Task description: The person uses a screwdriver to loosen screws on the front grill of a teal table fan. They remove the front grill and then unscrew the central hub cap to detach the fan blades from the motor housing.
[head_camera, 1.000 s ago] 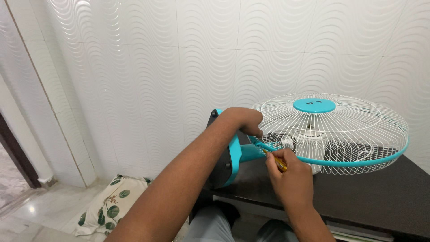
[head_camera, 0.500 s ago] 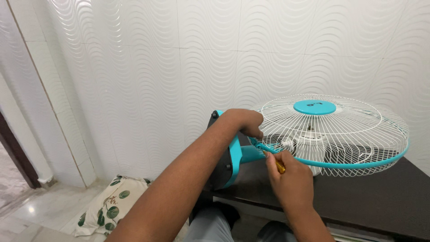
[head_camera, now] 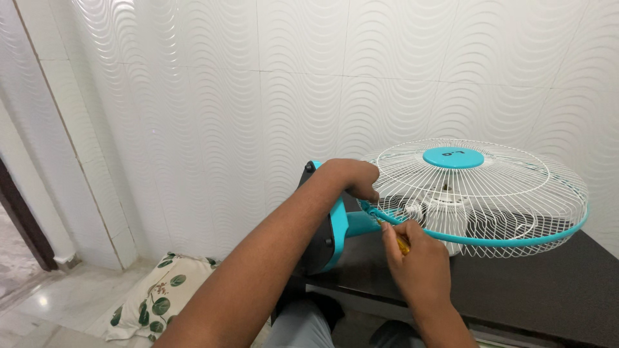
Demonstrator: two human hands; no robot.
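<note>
**Both hands on the fan, screwdriver at the guard rim**

The fan (head_camera: 474, 196) lies tipped over on the dark table (head_camera: 548, 290), its white wire guard (head_camera: 509, 187) facing up w/ a teal round cap (head_camera: 452, 157) in the centre and a teal band (head_camera: 516, 240) running round the rim. The neck end sticks out past the table's left edge.

The right hand (head_camera: 418, 264) is clenched round a screwdriver (head_camera: 402, 243); only a bit of its yellow handle shows betw. thumb and fingers, and the tip end is pressed up against the teal band at the near-left part of the rim. Can't tell the exact spot where the tip sits, as the fingers hide it.

Just above and left of that grip, the left hand (head_camera: 351, 177) is closed over the fan where the guard meets the neck, fingers curled down onto the rim. Under that hand, the teal and black motor housing/bracket (head_camera: 325, 225) hangs off the table side.

Further out from the hands: behind the fan, a wall of white wavy-pattern tiles (head_camera: 258, 96). Down and left of the forearm, a cushion w/ green leaf print (head_camera: 155, 296) lies on the pale floor (head_camera: 39, 316) near the wall. At the far left, a dark door frame (head_camera: 22, 219)
</note>
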